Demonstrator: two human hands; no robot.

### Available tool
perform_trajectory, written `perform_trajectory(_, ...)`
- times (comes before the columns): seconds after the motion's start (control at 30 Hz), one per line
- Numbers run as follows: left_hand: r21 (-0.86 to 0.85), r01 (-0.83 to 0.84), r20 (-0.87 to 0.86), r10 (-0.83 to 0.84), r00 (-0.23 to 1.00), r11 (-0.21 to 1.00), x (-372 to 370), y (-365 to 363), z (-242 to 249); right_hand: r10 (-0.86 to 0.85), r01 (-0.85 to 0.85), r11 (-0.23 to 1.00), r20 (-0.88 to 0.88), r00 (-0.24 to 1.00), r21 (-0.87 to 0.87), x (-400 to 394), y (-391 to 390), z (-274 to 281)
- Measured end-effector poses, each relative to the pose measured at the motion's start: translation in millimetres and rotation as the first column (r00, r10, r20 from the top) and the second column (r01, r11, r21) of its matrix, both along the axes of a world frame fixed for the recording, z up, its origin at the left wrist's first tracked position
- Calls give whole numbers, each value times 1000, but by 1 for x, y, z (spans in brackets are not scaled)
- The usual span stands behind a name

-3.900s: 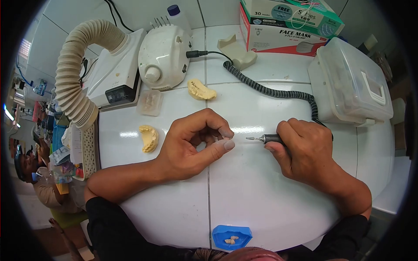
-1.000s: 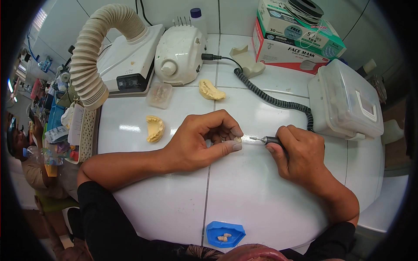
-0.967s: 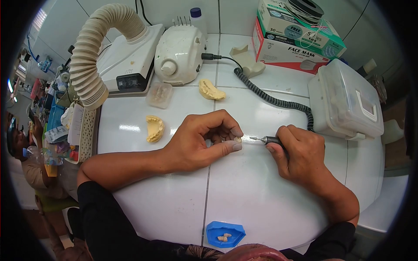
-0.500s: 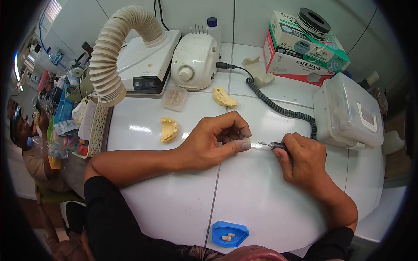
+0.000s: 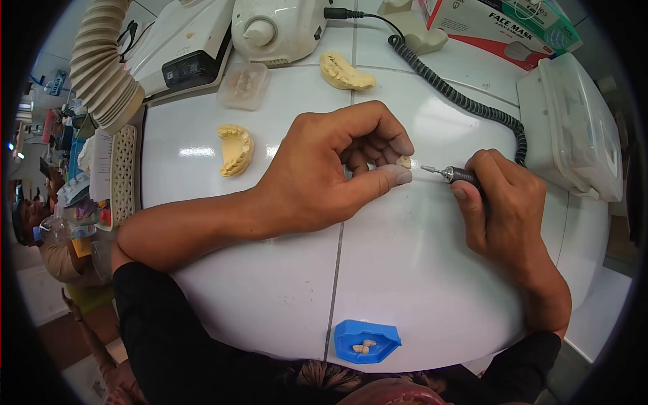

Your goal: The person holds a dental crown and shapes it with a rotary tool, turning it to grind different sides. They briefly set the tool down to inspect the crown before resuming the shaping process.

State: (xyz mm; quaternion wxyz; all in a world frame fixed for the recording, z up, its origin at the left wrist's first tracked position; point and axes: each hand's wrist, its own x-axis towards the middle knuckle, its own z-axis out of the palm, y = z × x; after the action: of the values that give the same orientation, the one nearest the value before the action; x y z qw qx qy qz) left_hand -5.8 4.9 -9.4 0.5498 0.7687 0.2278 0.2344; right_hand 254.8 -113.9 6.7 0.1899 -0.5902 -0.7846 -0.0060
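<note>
Between the thumb and index finger of my left hand (image 5: 341,169) is a small tooth-like piece (image 5: 404,162), mostly covered by the fingertips. My right hand (image 5: 503,202) grips a dark rotary handpiece (image 5: 463,177); its thin metal bur (image 5: 430,169) points left at the piece, a small gap away. Left of my left hand lies a cream dental cast (image 5: 235,150), and a second cast (image 5: 344,71) sits above it. A blue tray (image 5: 383,332) near my body holds several small tooth-coloured pieces (image 5: 364,346).
At the back stand a white control unit (image 5: 278,30), a ribbed hose (image 5: 104,67) and a small clear box (image 5: 244,86). A coiled cable (image 5: 459,94) runs past a plastic case (image 5: 574,128) and mask boxes (image 5: 493,30). A person (image 5: 57,253) is at far left.
The view has tilted down and come closer, so the table objects appear shifted. Both hands keep their grips, with the bur still just right of the piece.
</note>
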Motion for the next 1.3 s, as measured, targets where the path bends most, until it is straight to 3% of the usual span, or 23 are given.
perform_trajectory(0.4, 18, -14, -27, 14, 1000, 1000, 2, -1, 2, 9, -10, 999, -59, 998, -32, -7, 1, 1)
perform_trajectory(1.3, -63, -38, -118, 30, 993, 997, 3, -2, 6, -22, 23, 1000, 62, 998, -17, -12, 3, -1)
